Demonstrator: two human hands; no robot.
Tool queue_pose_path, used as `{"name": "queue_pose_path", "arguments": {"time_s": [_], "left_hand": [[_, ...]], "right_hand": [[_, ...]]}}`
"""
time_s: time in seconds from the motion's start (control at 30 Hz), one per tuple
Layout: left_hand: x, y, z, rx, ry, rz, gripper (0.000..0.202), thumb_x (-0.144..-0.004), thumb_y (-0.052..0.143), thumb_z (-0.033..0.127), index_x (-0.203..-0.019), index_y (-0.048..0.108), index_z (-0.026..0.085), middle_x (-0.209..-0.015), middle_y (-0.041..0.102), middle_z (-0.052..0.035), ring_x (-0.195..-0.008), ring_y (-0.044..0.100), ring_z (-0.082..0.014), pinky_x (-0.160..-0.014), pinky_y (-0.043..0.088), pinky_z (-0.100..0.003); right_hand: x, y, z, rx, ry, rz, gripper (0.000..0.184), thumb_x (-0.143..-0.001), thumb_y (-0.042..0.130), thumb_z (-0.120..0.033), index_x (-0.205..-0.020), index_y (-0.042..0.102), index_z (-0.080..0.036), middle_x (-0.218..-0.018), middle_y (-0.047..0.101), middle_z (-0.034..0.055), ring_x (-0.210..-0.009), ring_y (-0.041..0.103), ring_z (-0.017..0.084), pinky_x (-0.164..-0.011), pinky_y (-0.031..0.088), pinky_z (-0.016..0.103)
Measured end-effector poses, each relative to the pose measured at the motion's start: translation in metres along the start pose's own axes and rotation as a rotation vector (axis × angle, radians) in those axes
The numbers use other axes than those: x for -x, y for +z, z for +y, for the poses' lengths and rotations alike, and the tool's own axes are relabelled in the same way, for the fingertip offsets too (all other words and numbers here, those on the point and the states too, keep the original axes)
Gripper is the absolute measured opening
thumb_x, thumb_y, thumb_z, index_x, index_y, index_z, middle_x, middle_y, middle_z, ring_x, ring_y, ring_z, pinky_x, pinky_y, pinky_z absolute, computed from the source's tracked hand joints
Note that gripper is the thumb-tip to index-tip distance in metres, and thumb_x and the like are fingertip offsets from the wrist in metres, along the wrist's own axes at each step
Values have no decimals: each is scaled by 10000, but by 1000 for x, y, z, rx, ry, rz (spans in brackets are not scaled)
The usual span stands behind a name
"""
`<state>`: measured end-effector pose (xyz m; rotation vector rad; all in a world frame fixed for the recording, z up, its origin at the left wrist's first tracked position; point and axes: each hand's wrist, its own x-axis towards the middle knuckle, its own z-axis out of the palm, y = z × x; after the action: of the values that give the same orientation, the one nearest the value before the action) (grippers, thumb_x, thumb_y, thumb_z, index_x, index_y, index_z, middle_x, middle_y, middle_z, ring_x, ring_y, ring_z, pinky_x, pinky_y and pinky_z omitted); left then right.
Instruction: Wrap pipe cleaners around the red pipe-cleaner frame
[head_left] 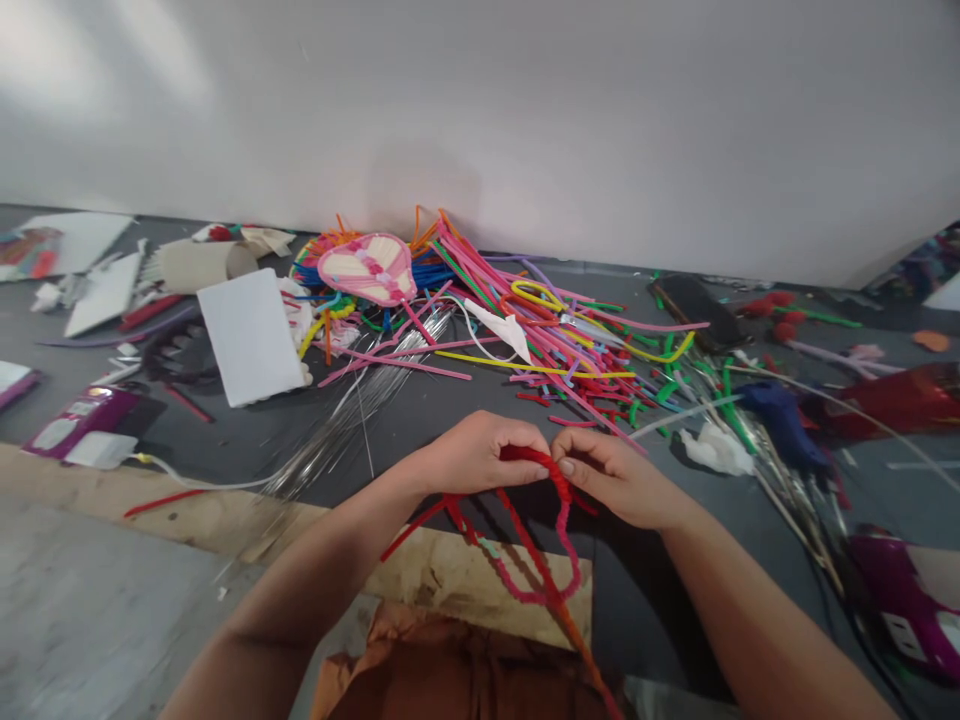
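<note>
Between my two hands is a craft piece made of red and pink pipe cleaners (576, 572). My left hand (487, 455) pinches its red twisted top from the left, thumb and fingers closed on it. My right hand (619, 475) pinches the same red part from the right, its fingertips close to those of the left. Below them a pink fuzzy loop hangs down, and red and orange stems trail toward my lap. What lies right under the fingertips is hidden.
A heap of colored pipe cleaners (540, 330) spreads behind my hands, with scissors (600, 330) on top. A pink heart-shaped piece (367, 268) leans there. Left are a white card (253, 337) and thin metal wires (337, 430); right, a blue glue gun (784, 425) and crumpled tissue (718, 447).
</note>
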<state>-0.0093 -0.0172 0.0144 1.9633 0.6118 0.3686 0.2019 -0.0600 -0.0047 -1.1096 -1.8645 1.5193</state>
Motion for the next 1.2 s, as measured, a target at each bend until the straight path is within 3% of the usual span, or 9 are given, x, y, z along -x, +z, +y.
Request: {"name": "queue_pose_path", "arguments": {"time_s": [0.33,0.57,0.77,0.9,1.2], "left_hand": [[-1,3,-4,60,-14,-10,157,-839,571,275,-859,649,140,-704,628,5,-640,588,-76,-612,420,-145],[0,2,1,36,-71,2,133,-827,585,261,-855,655,150,-705,640,9,-635,608,-79,-609,429,-145],[0,2,4,88,-86,36,141,-819,598,275,-844,657,150,-731,651,8,-610,599,-70,-590,433,-143],[0,2,5,171,-112,62,167,-805,611,256,-936,647,158,-836,664,-8,-627,596,-70,-614,456,-157],[0,2,4,116,-86,40,172,-806,594,208,-942,688,161,-839,699,-17,-678,607,-86,-655,442,-167]], "right_hand": [[-3,4,2,-155,132,15,349,-834,521,-511,-742,517,-175,-604,413,-47,-532,324,86,-498,272,222],[-8,7,4,-318,176,78,375,-720,653,-526,-691,553,-165,-602,482,-38,-562,399,93,-557,326,233],[-7,11,7,-452,177,51,343,-745,658,-488,-724,579,-155,-642,550,-13,-594,463,99,-585,367,237],[-7,14,13,-545,194,40,342,-732,683,-477,-748,613,-142,-679,601,12,-621,517,104,-607,399,234],[-10,20,16,-766,294,16,388,-607,778,-475,-712,605,-144,-634,622,-4,-539,534,86,-534,409,216]]}}
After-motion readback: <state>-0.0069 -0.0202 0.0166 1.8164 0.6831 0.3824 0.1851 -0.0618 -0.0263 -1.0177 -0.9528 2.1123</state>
